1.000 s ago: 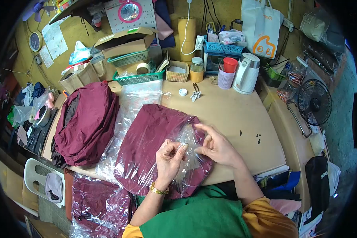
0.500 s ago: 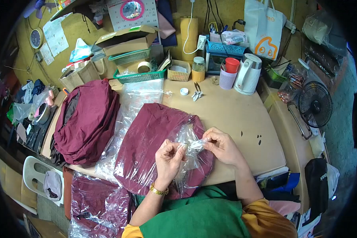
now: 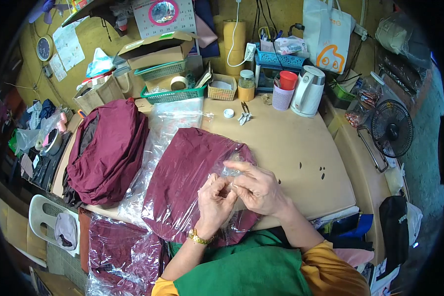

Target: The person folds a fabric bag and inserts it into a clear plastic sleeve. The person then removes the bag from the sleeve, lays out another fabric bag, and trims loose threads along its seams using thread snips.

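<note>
Two-handed work: the left hand (image 3: 215,201) pinches clear wrap (image 3: 219,169) around a maroon bundle (image 3: 177,172) at the near edge of the bench (image 3: 301,133); whether the right hand (image 3: 260,191) grips cannot be told. Overpulling could tear the wrap.

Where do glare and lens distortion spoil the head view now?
Head view: white glare streaks the clear plastic wrap on the central maroon fabric bundle; the lens seems to bow the tan tabletop; black vignetting swallows the corners.
</note>
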`<state>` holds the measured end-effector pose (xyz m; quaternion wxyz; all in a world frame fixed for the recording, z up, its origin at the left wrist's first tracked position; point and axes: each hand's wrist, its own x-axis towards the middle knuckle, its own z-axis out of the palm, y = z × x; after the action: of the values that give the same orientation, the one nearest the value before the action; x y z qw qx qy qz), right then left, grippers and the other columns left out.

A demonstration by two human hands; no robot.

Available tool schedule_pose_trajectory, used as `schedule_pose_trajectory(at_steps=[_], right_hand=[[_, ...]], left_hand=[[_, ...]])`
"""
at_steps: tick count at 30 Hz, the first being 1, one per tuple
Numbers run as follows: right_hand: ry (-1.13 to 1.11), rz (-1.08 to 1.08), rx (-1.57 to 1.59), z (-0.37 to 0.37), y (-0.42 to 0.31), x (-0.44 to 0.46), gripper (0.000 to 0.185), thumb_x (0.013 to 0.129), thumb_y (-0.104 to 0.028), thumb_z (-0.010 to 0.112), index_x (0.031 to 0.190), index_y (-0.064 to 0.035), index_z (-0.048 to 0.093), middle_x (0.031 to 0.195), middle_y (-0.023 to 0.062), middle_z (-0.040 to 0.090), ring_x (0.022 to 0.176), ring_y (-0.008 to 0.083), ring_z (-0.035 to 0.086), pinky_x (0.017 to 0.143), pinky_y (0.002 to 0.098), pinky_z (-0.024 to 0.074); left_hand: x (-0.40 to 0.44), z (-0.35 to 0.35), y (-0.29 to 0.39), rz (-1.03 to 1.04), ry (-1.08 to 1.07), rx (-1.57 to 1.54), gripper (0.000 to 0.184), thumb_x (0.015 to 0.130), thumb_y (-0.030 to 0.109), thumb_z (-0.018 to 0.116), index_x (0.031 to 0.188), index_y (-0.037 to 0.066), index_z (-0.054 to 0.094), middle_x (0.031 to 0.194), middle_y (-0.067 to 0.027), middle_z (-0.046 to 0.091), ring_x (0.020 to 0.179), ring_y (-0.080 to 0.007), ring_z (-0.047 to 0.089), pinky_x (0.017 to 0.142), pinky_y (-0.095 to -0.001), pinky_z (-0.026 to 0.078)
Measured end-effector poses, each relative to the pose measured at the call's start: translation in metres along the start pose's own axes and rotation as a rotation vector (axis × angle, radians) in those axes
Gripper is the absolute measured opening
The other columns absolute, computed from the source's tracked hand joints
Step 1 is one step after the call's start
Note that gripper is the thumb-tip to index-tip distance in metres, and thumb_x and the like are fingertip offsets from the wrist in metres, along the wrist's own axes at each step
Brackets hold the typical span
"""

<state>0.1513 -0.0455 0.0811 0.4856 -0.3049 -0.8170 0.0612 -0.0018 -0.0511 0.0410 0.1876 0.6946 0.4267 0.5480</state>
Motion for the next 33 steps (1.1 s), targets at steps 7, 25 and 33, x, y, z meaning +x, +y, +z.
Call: schedule_pose_trajectory(at_steps=[7,25,33], right_hand=[[0.181,0.238,0.289,0.013,0.015,-0.01,0.01,0.083,0.005,0.068,0.09,0.0001,0.062,0.081,0.0062,0.063,0.068,0.0141,0.063,0.059,0.0272,0.0508],[0.339,0.671,0.892,0.015,0.027,-0.029,0.012,0.095,-0.001,0.061,0.107,-0.0007,0.06,0.079,0.0034,0.06,0.055,0.0034,0.049,0.049,0.0181,0.0393],[0.114,0.673,0.765,-0.004,0.014,-0.032,0.009,0.094,-0.01,0.064,0.093,-0.0014,0.061,0.079,0.0049,0.056,0.067,0.0132,0.058,0.062,0.0287,0.0491]], left_hand=[[-0.011,0.01,-0.012,-0.047,0.007,-0.097,0.016,0.079,0.007,0.074,0.092,0.0,0.071,0.064,-0.0069,0.048,0.057,-0.0171,0.049,0.051,-0.0313,0.039],[-0.01,0.004,-0.01,-0.126,-0.153,-0.397,0.009,0.087,0.003,0.072,0.089,-0.005,0.067,0.082,-0.0035,0.053,0.066,-0.0078,0.053,0.054,-0.0217,0.045],[-0.009,0.003,-0.011,-0.231,-0.077,-0.527,0.011,0.09,0.004,0.069,0.092,-0.006,0.065,0.085,-0.0041,0.053,0.065,-0.0076,0.058,0.052,-0.0209,0.05]])
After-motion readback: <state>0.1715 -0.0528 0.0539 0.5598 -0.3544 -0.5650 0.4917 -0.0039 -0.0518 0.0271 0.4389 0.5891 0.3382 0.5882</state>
